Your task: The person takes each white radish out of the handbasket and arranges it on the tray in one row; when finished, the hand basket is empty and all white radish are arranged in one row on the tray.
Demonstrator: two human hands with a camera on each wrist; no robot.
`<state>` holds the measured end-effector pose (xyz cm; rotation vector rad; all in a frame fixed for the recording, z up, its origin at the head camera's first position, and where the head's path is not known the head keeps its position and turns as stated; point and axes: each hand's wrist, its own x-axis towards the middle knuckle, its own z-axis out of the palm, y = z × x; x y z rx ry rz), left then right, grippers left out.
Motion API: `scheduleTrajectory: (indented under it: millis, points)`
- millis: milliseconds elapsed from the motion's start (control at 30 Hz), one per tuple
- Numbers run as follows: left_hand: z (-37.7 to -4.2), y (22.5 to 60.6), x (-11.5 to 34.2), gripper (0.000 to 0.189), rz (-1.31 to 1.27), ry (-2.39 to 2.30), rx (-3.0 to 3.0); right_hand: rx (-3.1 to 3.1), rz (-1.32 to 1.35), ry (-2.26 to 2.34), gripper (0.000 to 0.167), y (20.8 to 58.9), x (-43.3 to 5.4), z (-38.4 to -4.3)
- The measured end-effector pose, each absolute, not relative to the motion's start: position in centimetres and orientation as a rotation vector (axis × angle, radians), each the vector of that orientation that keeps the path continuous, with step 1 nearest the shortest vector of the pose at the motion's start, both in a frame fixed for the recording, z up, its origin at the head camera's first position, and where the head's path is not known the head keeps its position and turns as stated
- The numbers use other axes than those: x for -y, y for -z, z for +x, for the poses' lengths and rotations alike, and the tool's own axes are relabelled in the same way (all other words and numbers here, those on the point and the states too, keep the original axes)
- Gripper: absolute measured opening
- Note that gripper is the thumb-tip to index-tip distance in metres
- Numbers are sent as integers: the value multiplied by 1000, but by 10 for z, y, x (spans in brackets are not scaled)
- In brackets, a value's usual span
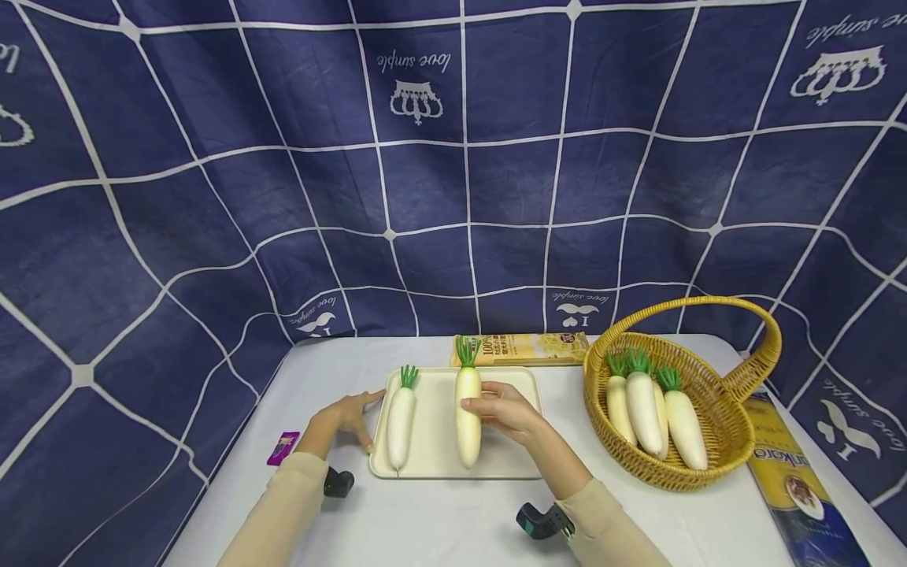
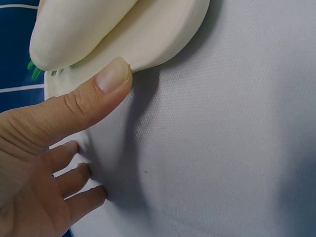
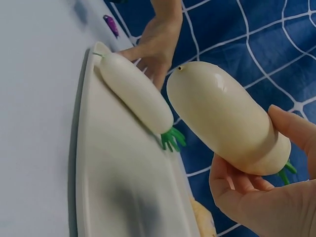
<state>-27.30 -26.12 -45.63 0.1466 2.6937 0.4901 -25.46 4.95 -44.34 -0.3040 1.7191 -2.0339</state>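
White table (image 1: pixel 432 524), blue gridded curtain (image 1: pixel 506 185), fingers (image 1: pixel 483 406) holding radish (image 1: pixel 468 437) over tray (image 1: pixel 434 425)

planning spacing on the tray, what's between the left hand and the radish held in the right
In the head view, another white radish lies on the tray between the left hand and the held radish.

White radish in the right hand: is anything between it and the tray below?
Nothing visible: the held white radish is above a bare stretch of the tray. The other white radish and the left hand are off to the left.
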Motion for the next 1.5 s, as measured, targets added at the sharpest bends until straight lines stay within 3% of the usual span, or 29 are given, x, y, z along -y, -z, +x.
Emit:
scheduleTrajectory:
  millis: [1133, 1500]
  points:
    - [-272, 456, 260, 113, 147, -504, -2682, -1854, -79, 1887, 45, 487, 14, -280]
    - [-270, 454, 261, 111, 173, -498, -2696, -2071, -4, 1764, 26, 488, 26, -282]
